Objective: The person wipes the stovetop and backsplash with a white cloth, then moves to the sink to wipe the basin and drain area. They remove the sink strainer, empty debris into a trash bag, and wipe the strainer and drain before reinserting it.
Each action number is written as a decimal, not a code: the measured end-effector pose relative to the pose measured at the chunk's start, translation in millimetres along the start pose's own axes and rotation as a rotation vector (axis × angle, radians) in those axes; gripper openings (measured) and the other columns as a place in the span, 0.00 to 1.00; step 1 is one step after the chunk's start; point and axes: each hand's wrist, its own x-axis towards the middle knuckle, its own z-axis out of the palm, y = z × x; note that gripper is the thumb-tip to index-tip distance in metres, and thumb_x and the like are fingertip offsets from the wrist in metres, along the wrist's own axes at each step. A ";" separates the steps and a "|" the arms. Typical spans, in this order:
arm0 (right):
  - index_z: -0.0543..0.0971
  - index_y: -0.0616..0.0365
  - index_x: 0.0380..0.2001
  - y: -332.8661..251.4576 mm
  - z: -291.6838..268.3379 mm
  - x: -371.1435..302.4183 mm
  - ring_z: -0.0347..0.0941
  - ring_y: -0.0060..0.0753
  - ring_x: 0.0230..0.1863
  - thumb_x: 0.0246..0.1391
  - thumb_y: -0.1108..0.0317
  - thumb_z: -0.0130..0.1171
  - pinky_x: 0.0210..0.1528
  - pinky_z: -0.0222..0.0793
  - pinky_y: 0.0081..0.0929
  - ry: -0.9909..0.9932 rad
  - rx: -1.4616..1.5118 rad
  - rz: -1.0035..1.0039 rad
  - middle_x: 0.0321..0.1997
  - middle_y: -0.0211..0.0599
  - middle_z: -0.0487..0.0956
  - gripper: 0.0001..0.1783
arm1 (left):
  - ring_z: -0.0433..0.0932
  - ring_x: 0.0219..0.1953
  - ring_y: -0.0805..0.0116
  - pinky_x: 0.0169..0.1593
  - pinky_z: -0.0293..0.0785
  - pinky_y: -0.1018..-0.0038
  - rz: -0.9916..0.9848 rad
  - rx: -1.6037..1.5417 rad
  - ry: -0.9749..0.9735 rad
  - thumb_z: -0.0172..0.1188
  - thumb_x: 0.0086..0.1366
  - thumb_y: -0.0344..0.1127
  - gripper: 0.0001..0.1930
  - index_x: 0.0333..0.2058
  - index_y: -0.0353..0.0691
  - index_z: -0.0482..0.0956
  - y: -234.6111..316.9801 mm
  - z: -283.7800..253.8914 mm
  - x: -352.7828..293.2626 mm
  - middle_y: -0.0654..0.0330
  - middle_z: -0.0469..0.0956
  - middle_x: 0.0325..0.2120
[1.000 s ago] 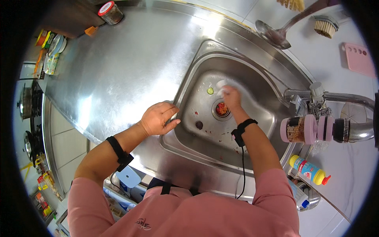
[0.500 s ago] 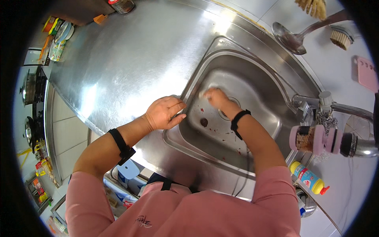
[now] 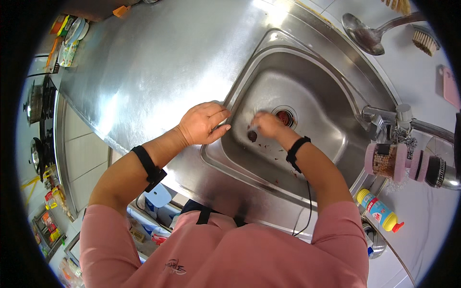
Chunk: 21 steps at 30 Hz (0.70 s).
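In the middle there is a stainless-steel sink basin (image 3: 312,96), with rounded corners and a smooth, shiny wall. On its floor lie a dark, roundish food scrap (image 3: 252,137) and some smaller dark and reddish crumbs, and in the round drain (image 3: 285,118) something reddish is seen. The right hand (image 3: 269,126) is low over the basin floor, just beside the dark scrap and the drain. Its fingers are bent but blurred, so whether they grasp something I cannot tell. The left hand (image 3: 204,124) rests at the left rim of the basin, fingers loosely curved and thumb apart; a pale patch shows under the fingers, and I cannot tell if it is a held thing.

Both forearms wear black bands, and the pink shirt (image 3: 230,259) carries dark, script-like lettering on the chest. To the right lies a yellow plastic bottle (image 3: 380,210) with a red cap and a printed blue label, its letters too small for me to make out. Above it is a clear, pink-ended cylinder (image 3: 385,160) filled with brownish beads. Farther up rest a metal ladle (image 3: 364,34) and a bristle brush (image 3: 425,41); a pink board (image 3: 450,86) is partly cut off by the dark border.
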 end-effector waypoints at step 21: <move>0.83 0.53 0.34 -44.6 -9.0 -31.0 0.71 0.36 0.48 0.47 0.69 0.58 0.51 0.69 0.30 -0.041 -0.183 -0.222 0.41 0.32 0.79 0.10 | 0.77 0.35 0.55 0.40 0.76 0.66 -0.016 -0.008 0.019 0.62 0.56 0.35 0.12 0.38 0.36 0.77 -0.5 2.0 -3.4 0.54 0.77 0.33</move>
